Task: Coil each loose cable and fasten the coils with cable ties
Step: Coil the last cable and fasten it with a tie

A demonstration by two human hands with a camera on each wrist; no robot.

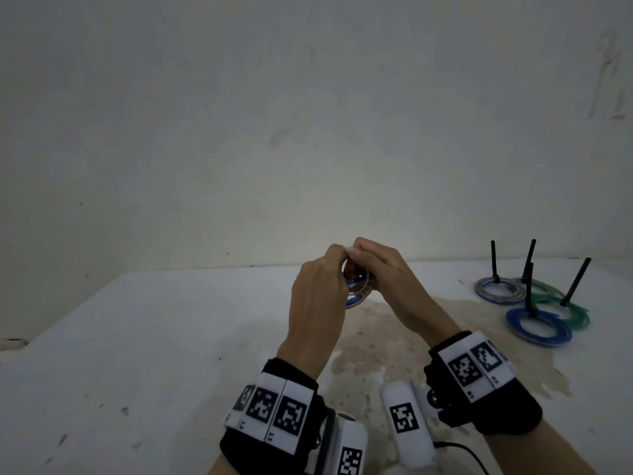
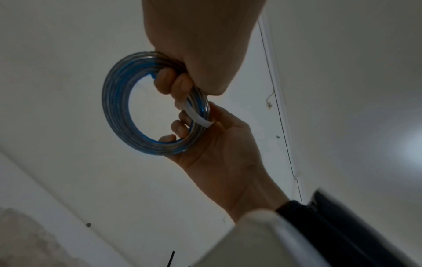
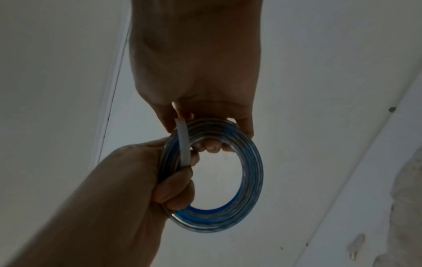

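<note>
A coil of blue and clear cable (image 1: 356, 293) is held up over the white table (image 1: 171, 337) between both hands. My left hand (image 1: 334, 260) grips one side of the coil, with fingers (image 2: 173, 81) curled through the ring. My right hand (image 1: 364, 257) grips the adjoining stretch, its fingers (image 3: 212, 144) also hooked round the strands. A white cable tie (image 2: 197, 114) lies across the coil (image 2: 116, 101) between the two grips, and it shows again as a white strip, the tie (image 3: 184, 142), over the coil (image 3: 250, 180). The tie's ends are hidden by fingertips.
Several tied coils lie at the table's back right with black tie tails sticking up: a grey one (image 1: 498, 290), a blue one (image 1: 538, 326) and green ones (image 1: 568, 308). A brownish stain (image 1: 394, 341) spreads under my hands. A pale wall stands behind the table.
</note>
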